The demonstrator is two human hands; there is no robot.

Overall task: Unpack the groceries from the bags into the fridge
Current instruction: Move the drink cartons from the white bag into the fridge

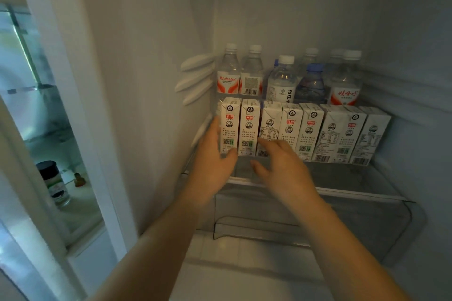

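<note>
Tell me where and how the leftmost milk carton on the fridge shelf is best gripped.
Probably by its two narrow side faces, from the front, pinching the upper half. The leftmost milk carton stands upright, with water bottles close behind and the next carton against its right side. The left hand already touches its left side; the right hand hovers open.

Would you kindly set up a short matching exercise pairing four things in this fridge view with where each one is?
Things:
1. water bottles
2. milk cartons
3. left hand
4. dark-lidded jar

Places:
A. against the leftmost carton
B. back row of the shelf
C. door compartment on the left
D. front row of the shelf

Pairs: 1-B, 2-D, 3-A, 4-C
</note>
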